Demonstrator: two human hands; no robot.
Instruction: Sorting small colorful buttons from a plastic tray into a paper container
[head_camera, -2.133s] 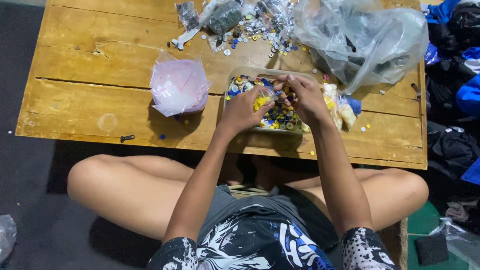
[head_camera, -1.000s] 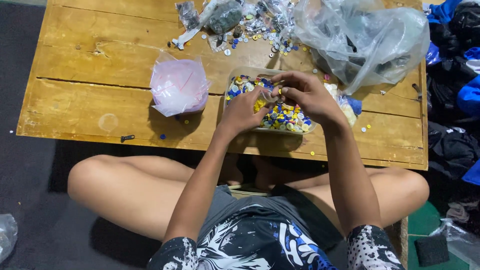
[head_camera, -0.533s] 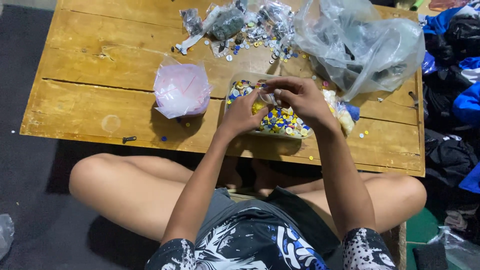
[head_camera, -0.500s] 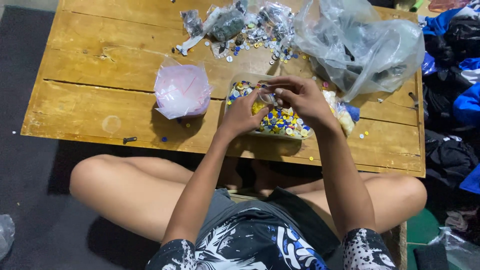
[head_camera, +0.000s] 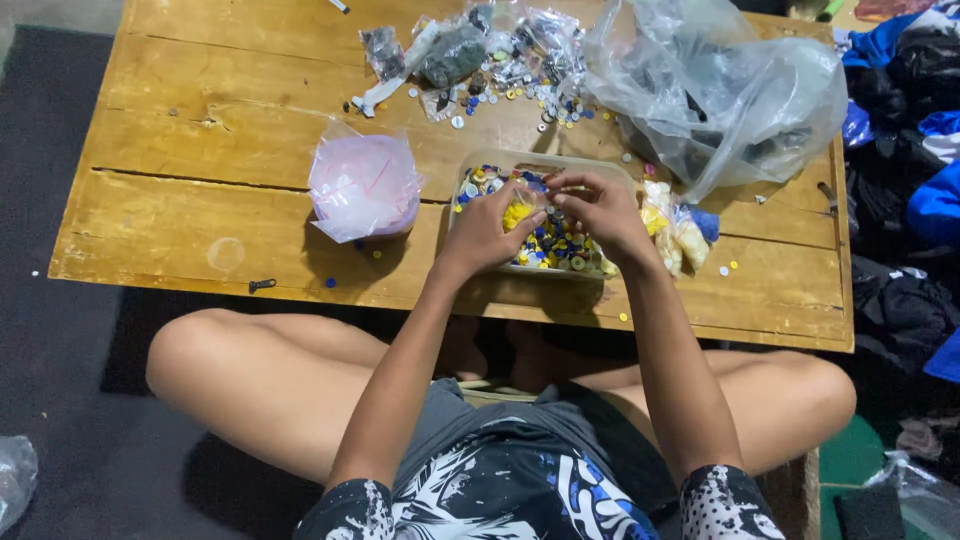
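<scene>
Even, moderately bright overhead light on the wooden table (head_camera: 200, 150), soft shadows beneath it toward 6 o'clock, mild glare on the clear plastic bag (head_camera: 720, 90) at 1 o'clock, focus sharp.

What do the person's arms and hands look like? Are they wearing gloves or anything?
No gloves. The left hand and right hand are bare, with no rings, watch or bracelets showing. Both forearms are bare too. The short sleeves end near the elbows, black with white speckles. They belong to a black shirt with a white and blue pattern.
</scene>
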